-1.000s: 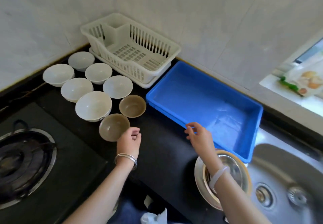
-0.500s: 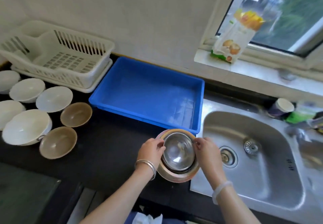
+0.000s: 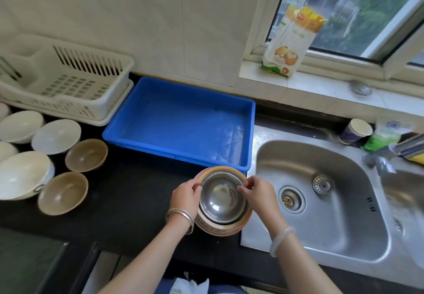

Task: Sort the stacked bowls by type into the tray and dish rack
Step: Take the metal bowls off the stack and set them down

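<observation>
A steel bowl [image 3: 221,196] sits nested in a larger tan bowl [image 3: 220,228] on the dark counter, at the sink's left edge. My left hand [image 3: 186,196] pinches the steel bowl's left rim and my right hand [image 3: 258,194] pinches its right rim. Just behind them lies the blue tray [image 3: 246,133], with nothing in it. The white dish rack [image 3: 96,110] stands to the tray's left, also with nothing inside. Several white bowls [image 3: 56,135] and two brown bowls [image 3: 86,155] stand on the counter at the far left.
A steel sink [image 3: 321,213] with a drain lies right of the bowls, a faucet [image 3: 406,150] at its far right. A paper cup [image 3: 355,130] and a green packet stand behind it. A food bag [image 3: 291,41] leans on the window sill.
My head turned right from the bowls toward the sink. Both hands came in from the counter to the steel bowl's rim and now pinch it on either side.
</observation>
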Action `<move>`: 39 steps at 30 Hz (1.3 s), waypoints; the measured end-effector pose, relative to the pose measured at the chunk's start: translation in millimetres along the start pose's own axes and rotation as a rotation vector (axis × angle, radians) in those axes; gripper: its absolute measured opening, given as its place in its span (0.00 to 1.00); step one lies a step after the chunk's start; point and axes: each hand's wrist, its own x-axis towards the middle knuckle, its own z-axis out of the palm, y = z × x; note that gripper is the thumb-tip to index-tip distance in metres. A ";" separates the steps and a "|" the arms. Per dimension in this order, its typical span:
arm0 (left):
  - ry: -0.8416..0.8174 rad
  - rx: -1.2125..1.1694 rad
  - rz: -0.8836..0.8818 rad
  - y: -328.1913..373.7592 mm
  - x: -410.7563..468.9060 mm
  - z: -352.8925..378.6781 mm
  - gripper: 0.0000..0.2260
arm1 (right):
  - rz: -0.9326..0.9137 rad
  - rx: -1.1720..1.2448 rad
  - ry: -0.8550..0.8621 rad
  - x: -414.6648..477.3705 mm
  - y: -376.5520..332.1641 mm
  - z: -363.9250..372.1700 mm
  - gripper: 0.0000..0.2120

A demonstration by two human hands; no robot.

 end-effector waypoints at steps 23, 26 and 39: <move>-0.033 -0.041 -0.003 14.2 6.0 -5.8 0.03 | 0.079 0.558 0.028 -6.1 10.3 -44.9 0.07; -0.016 -0.171 -0.044 12.1 9.1 -23.0 0.05 | 0.035 0.622 0.029 -4.4 -4.3 -52.4 0.07; 0.250 -0.626 -0.311 -57.2 0.1 -111.8 0.04 | -0.054 0.665 -0.190 11.9 -93.5 9.8 0.09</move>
